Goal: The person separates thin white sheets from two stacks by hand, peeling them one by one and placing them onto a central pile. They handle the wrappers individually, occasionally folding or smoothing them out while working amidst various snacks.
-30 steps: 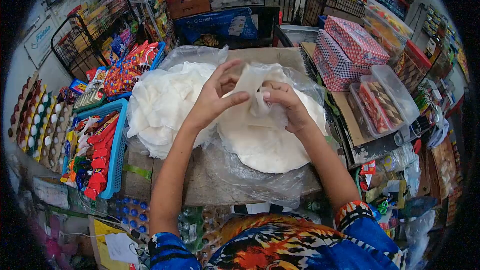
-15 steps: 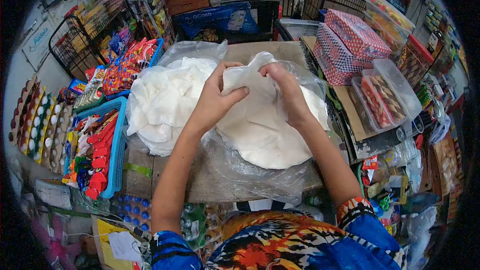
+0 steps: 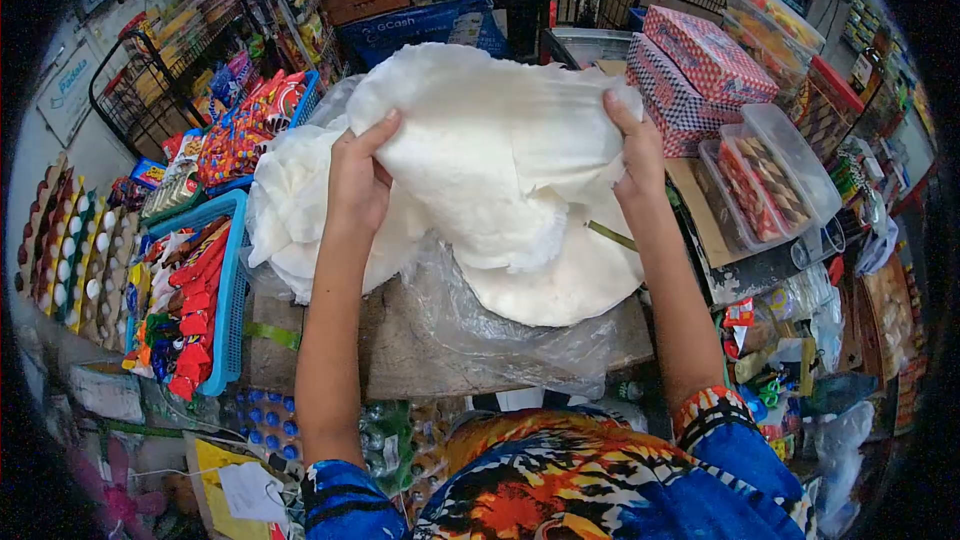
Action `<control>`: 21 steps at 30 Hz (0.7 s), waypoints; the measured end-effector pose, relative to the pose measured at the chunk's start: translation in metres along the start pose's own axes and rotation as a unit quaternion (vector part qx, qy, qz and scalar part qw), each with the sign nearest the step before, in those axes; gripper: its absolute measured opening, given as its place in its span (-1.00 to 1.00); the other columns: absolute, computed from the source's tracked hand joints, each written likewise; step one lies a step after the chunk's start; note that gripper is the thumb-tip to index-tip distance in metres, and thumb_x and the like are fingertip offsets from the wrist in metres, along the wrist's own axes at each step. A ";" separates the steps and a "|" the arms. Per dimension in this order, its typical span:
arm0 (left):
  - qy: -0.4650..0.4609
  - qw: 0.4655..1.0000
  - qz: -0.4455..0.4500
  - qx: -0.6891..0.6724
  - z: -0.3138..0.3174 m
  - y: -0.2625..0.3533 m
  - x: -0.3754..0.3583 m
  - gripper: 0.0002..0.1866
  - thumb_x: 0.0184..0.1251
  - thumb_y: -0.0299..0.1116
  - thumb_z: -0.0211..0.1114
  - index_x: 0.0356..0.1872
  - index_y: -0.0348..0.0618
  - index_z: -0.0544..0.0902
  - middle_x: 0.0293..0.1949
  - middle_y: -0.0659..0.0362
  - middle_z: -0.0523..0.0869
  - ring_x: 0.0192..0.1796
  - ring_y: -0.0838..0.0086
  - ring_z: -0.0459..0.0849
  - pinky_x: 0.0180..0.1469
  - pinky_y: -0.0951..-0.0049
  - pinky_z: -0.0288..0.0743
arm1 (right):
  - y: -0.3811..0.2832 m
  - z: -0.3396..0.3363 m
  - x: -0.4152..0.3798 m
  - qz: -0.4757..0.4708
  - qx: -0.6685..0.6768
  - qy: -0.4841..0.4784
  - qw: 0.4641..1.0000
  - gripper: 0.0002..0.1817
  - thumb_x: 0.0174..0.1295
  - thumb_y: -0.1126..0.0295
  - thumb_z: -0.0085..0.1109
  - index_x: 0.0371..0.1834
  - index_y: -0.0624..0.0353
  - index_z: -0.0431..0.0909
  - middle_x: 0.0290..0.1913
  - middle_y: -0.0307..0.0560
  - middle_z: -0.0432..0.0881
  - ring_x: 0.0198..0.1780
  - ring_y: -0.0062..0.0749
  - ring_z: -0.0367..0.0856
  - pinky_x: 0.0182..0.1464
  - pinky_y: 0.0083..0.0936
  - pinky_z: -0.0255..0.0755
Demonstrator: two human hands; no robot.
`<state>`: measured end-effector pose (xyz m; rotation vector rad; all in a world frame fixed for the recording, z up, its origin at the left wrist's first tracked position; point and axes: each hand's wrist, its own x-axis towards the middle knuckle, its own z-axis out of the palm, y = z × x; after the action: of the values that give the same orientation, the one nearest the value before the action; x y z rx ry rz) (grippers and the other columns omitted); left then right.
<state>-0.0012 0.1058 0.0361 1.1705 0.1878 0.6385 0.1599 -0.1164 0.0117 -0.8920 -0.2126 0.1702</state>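
A thin white sheet [image 3: 480, 140] is stretched in the air between my two hands. My left hand [image 3: 362, 172] pinches its left edge, thumb on top. At the right edge, my right hand [image 3: 638, 145] grips it between thumb and fingers. Below it lies a stack of round white sheets [image 3: 550, 285] on clear plastic [image 3: 470, 340]. A loose pile of crumpled white sheets [image 3: 285, 210] sits to the left, partly behind my left forearm. The wooden table [image 3: 400, 370] is under both.
Blue baskets of packaged snacks [image 3: 236, 290] and egg trays [image 3: 85, 260] stand at left. On the right are checkered boxes [image 3: 690, 80] and a clear tub of wafer sticks [image 3: 770, 180]. Bottles with blue caps [image 3: 270, 420] are below the table's front edge.
My hands have moved apart, left hand to the left and right hand to the right. The white sheet, bunched between them before, is now spread wide and lifted over the stack.
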 end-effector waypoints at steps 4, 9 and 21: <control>-0.030 0.999 -0.030 0.013 -0.021 -0.007 0.009 -0.62 0.18 -0.33 0.32 -0.04 -0.35 0.56 -0.11 0.10 0.68 -0.09 0.43 0.66 -0.02 0.41 0.53 | -0.002 -0.004 0.001 0.023 -0.013 -0.037 0.999 -0.62 0.16 0.42 0.27 0.05 0.28 0.49 -0.07 -0.05 0.64 -0.12 -0.34 0.66 -0.05 -0.42 0.55; -0.084 0.993 -0.080 0.022 -0.030 0.006 0.006 -0.57 0.12 -0.24 0.38 -0.07 -0.35 0.59 -0.15 0.10 0.69 -0.09 0.44 0.65 -0.01 0.41 0.52 | -0.003 0.002 -0.008 0.117 -0.098 -0.095 0.984 -0.60 0.22 0.32 0.21 0.08 0.28 0.47 -0.06 -0.09 0.64 -0.05 -0.38 0.62 0.05 -0.41 0.50; 0.005 0.987 0.047 0.155 -0.033 0.024 0.007 -0.55 0.20 -0.16 0.36 -0.03 -0.31 0.61 -0.13 0.13 0.70 -0.15 0.47 0.66 -0.03 0.48 0.51 | -0.003 0.007 -0.018 0.126 -0.284 -0.146 0.939 -0.53 0.08 0.21 0.39 -0.06 0.34 0.55 -0.18 -0.02 0.68 -0.25 -0.35 0.68 -0.14 -0.46 0.55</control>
<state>-0.0193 0.1414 0.0461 1.4826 0.2473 0.7157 0.1411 -0.1170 0.0159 -1.4718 -0.4364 0.4996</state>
